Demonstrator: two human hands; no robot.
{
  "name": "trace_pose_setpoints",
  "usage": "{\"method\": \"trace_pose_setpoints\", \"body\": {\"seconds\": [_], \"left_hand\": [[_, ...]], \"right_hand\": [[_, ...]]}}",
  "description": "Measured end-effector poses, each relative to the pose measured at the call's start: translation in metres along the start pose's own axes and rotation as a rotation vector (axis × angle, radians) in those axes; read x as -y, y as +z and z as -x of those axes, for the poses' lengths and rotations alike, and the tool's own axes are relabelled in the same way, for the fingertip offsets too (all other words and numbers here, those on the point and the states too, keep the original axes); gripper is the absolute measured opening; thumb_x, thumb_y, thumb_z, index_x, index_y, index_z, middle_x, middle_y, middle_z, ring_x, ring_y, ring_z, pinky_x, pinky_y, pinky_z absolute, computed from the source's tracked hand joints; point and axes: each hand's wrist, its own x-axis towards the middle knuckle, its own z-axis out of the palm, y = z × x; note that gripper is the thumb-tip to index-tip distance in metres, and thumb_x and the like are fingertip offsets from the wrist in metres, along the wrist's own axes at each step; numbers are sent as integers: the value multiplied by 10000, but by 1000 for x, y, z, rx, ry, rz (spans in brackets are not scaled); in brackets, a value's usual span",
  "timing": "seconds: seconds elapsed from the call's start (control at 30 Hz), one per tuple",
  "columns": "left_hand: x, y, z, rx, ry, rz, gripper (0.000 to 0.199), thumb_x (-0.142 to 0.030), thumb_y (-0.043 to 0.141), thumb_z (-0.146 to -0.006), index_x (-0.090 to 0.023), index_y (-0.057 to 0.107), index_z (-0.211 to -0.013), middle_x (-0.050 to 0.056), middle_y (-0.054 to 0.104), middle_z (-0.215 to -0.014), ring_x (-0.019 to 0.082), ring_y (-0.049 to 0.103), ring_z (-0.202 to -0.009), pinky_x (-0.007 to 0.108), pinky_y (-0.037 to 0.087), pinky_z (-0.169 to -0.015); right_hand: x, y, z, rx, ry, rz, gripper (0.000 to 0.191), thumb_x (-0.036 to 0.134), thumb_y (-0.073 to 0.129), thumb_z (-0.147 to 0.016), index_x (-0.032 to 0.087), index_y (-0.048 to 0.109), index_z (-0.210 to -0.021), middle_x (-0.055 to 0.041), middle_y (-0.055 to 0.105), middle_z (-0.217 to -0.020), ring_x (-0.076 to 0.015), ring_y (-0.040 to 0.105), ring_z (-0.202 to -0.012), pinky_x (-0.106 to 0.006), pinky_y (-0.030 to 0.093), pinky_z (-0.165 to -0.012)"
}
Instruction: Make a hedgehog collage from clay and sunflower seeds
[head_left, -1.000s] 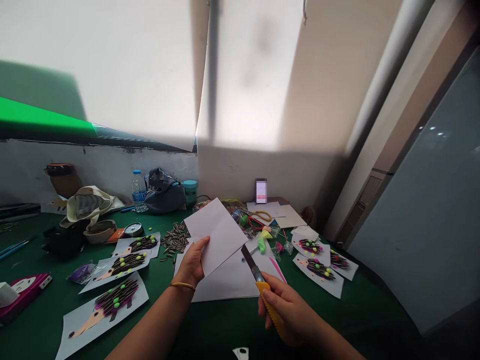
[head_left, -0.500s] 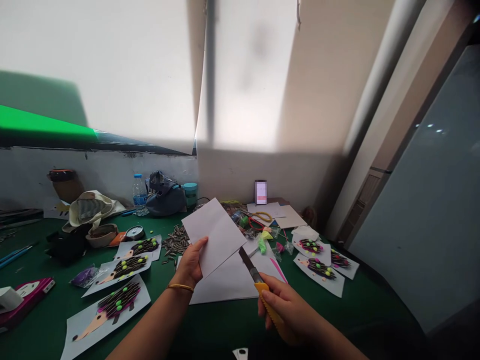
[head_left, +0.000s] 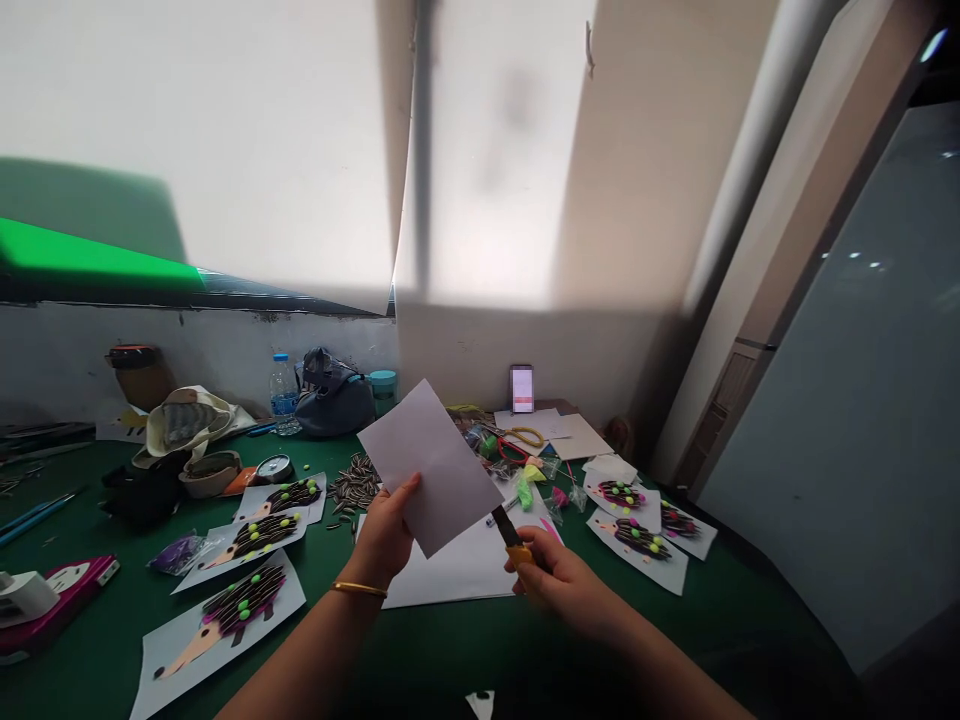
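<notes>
Raised over the middle of the table, a folded-looking sheet of white paper (head_left: 431,465) is pinched by my left hand (head_left: 390,525), thumb on its near face. My right hand (head_left: 547,575) is wrapped round a yellow-handled utility knife (head_left: 510,530); its blade points up and left, close to the sheet's lower right edge. Whether the blade touches the paper I cannot tell. Beneath both hands a larger white sheet (head_left: 450,580) lies flat, with a pink mark near its right side. A heap of striped sunflower seeds (head_left: 355,485) is left of the raised paper.
Hedgehog pictures (head_left: 225,620) lie on the left, and more hedgehog cards (head_left: 637,545) on the right. Behind are scissors (head_left: 525,437), clay pieces (head_left: 525,492) and an upright phone (head_left: 522,388). A water bottle (head_left: 283,395) and a blue bag (head_left: 334,395) stand back left.
The raised paper has tilted and shifted slightly, its face now darker. My right hand has moved up and turned, bringing the knife nearer the paper's edge. The view has shifted a little.
</notes>
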Motion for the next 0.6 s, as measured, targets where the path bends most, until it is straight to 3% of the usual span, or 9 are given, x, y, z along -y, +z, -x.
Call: {"method": "trace_pose_setpoints", "body": {"seconds": [0.13, 0.27, 0.4, 0.6], "left_hand": [[6, 2, 6, -29, 199, -63, 358, -306, 694, -838, -232, 617, -1179, 60, 703, -1109, 204, 664, -938, 312, 547, -816], [9, 1, 10, -95, 421, -305, 260, -322, 679, -849, -239, 652, -1094, 55, 701, -1041, 225, 637, -973, 281, 520, -817], [9, 3, 15, -204, 459, -343, 171, -210, 738, -784, -209, 703, -951, 63, 699, -890, 250, 623, -956, 249, 477, -778], [6, 2, 21, -215, 476, -363, 155, -191, 721, -795, -221, 712, -947, 56, 702, -906, 246, 620, -923, 246, 466, -759]], "right_hand": [[-4, -7, -4, -161, 13, 162, 640, 591, 513, -891, 209, 463, -1401, -68, 629, -1009, -222, 634, -876, -384, 485, -819], [3, -12, -2, -291, -28, 396, 577, 554, 430, -934, 243, 483, -1417, -78, 633, -1069, -227, 625, -859, -362, 487, -762], [15, -10, -1, -345, -88, 613, 528, 539, 448, -929, 271, 528, -1378, -83, 631, -1191, -268, 604, -1015, -367, 484, -814], [12, -8, -8, -416, -154, 902, 508, 482, 327, -978, 243, 524, -1381, -110, 654, -1069, -251, 625, -861, -343, 471, -697]]}}
